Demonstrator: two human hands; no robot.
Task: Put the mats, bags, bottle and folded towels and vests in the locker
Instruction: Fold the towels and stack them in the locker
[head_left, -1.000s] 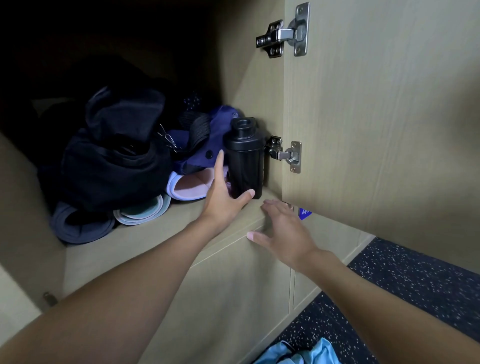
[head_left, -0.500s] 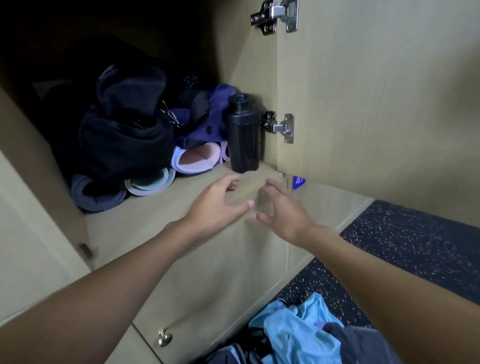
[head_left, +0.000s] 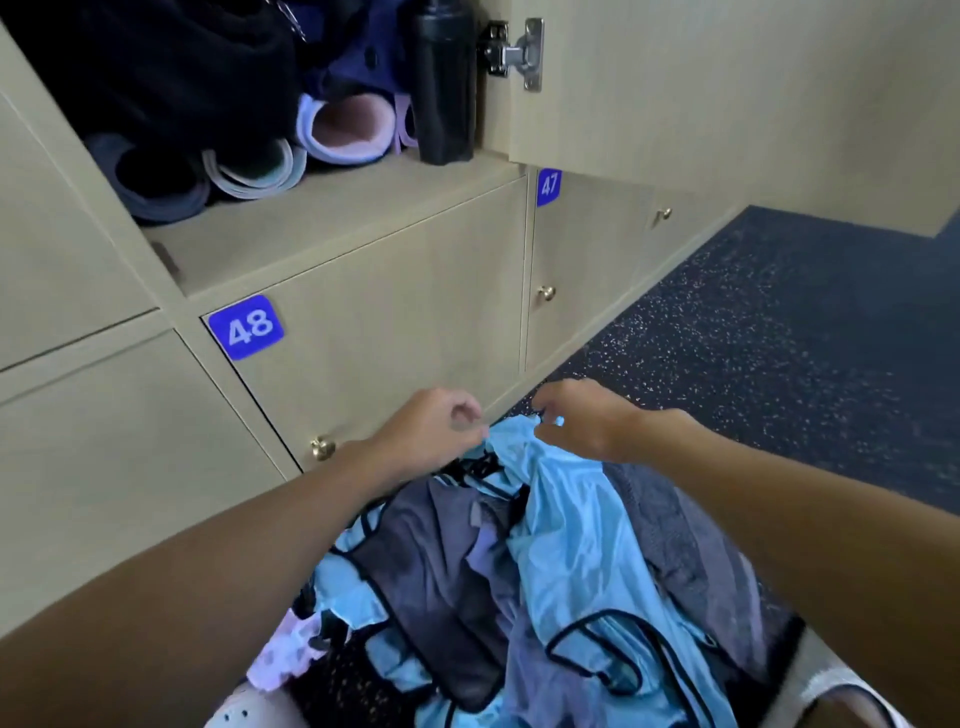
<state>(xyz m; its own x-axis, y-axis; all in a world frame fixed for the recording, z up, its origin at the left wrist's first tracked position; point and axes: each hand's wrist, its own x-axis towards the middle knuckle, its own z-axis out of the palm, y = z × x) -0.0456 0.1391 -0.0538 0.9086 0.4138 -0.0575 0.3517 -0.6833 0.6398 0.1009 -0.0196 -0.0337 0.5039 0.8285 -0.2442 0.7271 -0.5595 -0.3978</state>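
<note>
Landmark is the open locker (head_left: 322, 223): beige wood-grain laminate, flat shelf floor.
- Bottle (head_left: 444, 88): matte black plastic cylinder, upright at the locker's right front corner, just beside the steel hinge (head_left: 514, 54) of the open door (head_left: 727, 104).
- Mats: three rolls lie on the locker floor with their spiral ends facing out. The pink mat (head_left: 345, 127) has a lilac rim and sits next to the bottle. The green mat (head_left: 254, 169) has a white edge and is left of it. The grey mat (head_left: 156, 187) is furthest left.
- Bags: a soft black bag (head_left: 156, 62) slumps on top of the rolls, and a navy bag (head_left: 358, 62) sits behind the pink mat.
- Blue vest (head_left: 571, 545): glossy light-blue fabric with black piping, crumpled, below the locker and in front of the shut door labelled 48 (head_left: 247, 327).
- Left grip (head_left: 431, 431): fingers curled, pinching the vest's top hem.
- Right grip (head_left: 582, 421): fingers curled on the same hem, close beside the left one.
- The heap under the vest holds a dark grey mesh vest (head_left: 431, 571) with black trim and a grey ribbed towel (head_left: 691, 545). None of it is folded, and all of it is outside the locker.
- Floor (head_left: 779, 338) under the locker is dark speckled rubber.
- A round brass knob (head_left: 322, 448) sits on door 48.
</note>
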